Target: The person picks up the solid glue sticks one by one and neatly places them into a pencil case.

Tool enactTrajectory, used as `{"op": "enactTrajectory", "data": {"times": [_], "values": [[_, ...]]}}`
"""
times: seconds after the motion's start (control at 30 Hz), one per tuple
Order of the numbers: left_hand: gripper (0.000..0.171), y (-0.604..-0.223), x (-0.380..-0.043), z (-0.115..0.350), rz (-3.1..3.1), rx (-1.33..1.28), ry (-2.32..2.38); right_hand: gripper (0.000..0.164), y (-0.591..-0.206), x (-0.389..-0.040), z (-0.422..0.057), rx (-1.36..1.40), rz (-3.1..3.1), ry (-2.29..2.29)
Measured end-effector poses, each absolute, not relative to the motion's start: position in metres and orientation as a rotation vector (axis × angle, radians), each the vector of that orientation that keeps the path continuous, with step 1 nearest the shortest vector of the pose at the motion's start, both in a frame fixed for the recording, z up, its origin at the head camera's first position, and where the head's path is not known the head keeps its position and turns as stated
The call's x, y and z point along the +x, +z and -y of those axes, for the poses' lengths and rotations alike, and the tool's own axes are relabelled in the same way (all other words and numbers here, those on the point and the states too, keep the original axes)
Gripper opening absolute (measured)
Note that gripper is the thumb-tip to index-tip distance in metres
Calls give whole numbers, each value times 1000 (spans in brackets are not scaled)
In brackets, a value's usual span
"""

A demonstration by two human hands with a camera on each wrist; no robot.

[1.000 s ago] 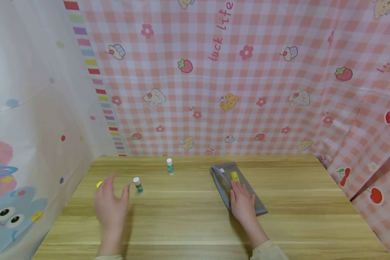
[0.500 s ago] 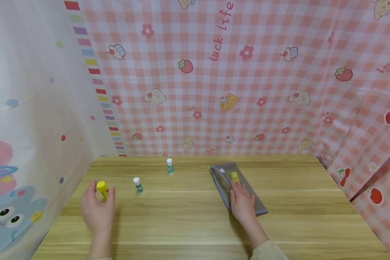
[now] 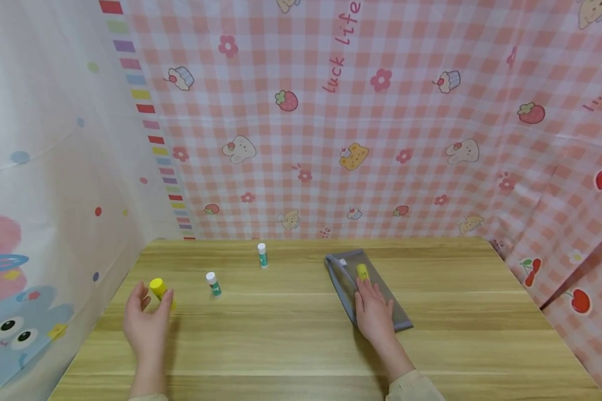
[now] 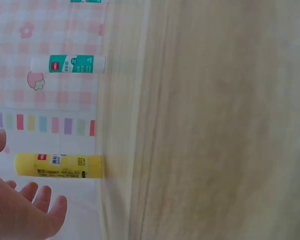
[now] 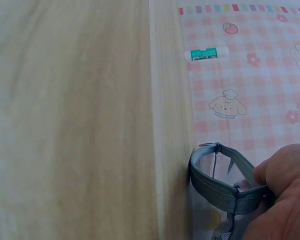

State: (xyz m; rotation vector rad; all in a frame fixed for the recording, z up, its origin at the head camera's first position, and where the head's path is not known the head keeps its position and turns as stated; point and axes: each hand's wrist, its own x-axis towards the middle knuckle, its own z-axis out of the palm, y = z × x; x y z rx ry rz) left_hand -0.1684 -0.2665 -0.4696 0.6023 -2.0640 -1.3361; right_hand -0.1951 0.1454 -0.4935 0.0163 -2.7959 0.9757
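A yellow glue stick (image 3: 158, 287) stands upright on the table at the left. My left hand (image 3: 144, 326) is beside it, fingers and thumb spread to either side; in the left wrist view a gap shows between the fingertips and the glue stick (image 4: 60, 166). A grey mesh zip pouch (image 3: 401, 318) lies to the right, its mouth gaping towards the left. My right hand (image 3: 375, 317) lies over it and holds its rim between thumb and fingers, as the right wrist view shows. Another yellow glue stick (image 3: 362, 272) shows through the mesh, partly covered by the fingers.
Two green glue sticks with white caps stand upright: the nearer green glue stick (image 3: 213, 284) right of the left hand, the farther green glue stick (image 3: 263, 256) towards the back. A pink checked curtain (image 3: 331, 139) hangs behind the wooden table (image 3: 281, 345).
My left hand has moved left and slightly down, from in front of the yellow glue stick to beside it, fingers around its sides. My right hand and the pouch have stayed put.
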Motion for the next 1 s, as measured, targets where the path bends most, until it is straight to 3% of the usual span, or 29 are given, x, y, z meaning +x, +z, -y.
{"op": "enactTrajectory", "data": {"times": [0.53, 1.0], "values": [[72, -484, -188, 285, 2013, 679, -1605, 40, -495, -196, -146, 11, 2803, 971], [52, -488, -191, 291, 2116, 691, -1528, 40, -495, -195, -145, 12, 2797, 990]]}}
